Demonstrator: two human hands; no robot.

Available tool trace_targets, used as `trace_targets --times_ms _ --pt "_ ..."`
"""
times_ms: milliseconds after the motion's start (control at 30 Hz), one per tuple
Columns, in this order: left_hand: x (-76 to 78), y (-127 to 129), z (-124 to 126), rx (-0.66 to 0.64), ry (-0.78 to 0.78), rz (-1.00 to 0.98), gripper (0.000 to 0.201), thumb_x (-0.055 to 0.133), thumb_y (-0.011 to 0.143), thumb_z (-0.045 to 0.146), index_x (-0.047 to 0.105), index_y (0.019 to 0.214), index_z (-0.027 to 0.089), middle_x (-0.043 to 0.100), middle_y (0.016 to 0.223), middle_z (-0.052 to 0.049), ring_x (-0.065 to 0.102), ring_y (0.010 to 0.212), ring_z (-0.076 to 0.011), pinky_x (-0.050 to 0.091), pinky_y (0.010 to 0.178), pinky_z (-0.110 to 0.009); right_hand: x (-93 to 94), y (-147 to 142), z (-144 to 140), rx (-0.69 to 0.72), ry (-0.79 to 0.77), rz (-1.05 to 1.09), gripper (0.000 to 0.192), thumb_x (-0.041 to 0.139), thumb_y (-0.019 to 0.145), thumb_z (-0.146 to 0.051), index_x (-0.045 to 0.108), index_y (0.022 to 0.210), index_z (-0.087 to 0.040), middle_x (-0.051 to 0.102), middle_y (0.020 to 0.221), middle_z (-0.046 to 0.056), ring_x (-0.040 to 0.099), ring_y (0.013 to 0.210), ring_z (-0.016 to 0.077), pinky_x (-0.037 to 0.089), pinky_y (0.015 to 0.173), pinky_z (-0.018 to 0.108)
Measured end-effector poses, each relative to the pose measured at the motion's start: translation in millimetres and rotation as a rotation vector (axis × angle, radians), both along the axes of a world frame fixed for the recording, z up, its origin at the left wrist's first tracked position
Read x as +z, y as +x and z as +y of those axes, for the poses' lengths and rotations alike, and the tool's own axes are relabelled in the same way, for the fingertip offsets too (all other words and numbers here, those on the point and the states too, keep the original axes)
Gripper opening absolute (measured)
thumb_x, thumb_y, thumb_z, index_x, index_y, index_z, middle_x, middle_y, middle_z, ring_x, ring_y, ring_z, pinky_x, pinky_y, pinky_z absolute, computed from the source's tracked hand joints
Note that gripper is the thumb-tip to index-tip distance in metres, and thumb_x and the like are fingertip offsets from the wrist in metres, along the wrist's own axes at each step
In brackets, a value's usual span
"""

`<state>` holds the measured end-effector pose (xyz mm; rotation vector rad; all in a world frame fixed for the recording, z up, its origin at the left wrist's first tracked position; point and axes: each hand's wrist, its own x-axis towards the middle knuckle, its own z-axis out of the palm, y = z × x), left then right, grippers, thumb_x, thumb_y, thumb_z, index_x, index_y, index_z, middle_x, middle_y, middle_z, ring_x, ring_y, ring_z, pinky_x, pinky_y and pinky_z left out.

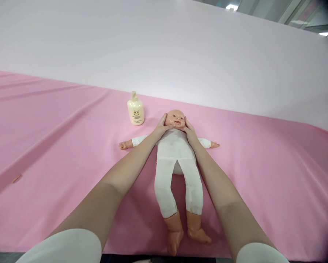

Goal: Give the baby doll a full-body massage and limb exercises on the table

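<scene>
A baby doll (176, 157) in a white bodysuit lies on its back on a pink sheet (56, 138), arms spread, feet toward me. My left hand (161, 126) rests against the left side of the doll's head (175, 117), thumb under the chin. My right hand (189, 129) presses the right side of the head and jaw. Both hands cup the head between them. A cream lotion bottle (135, 109) stands upright just left of the head, apart from my left hand.
The pink sheet covers the whole surface, with long creases on the left. A pale pink wall or backdrop (180, 54) rises behind it. The near edge of the surface runs along the bottom of the view.
</scene>
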<state>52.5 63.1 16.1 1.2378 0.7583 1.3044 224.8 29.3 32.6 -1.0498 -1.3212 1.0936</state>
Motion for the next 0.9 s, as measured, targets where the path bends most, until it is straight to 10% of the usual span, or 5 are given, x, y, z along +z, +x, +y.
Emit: trace_targets --times_ms 467,900 --pt "16.4 6 -8 0.018 -0.143 -0.120 0.101 0.050 0.059 0.014 0.022 0.157 0.010 0.043 0.155 -0.009 0.048 0.138 -0.0274 0.041 0.115 -0.043 -0.5 0 1 -0.079 0.031 -0.082 0.074 0.043 0.085 -0.038 0.031 0.154 -0.015 0.036 0.159 0.004 0.042 0.144 0.0227 0.044 0.113 0.040" --pt "17.2 5 -10 0.074 -0.130 -0.036 0.086 0.052 0.066 0.011 0.038 0.151 0.014 0.058 0.142 -0.010 0.056 0.131 -0.0328 0.036 0.118 -0.056 4.1 -5 1 -0.051 0.034 -0.121 0.094 0.052 0.070 -0.023 0.019 0.157 -0.008 0.048 0.151 0.009 0.049 0.139 0.0233 0.037 0.119 0.041"
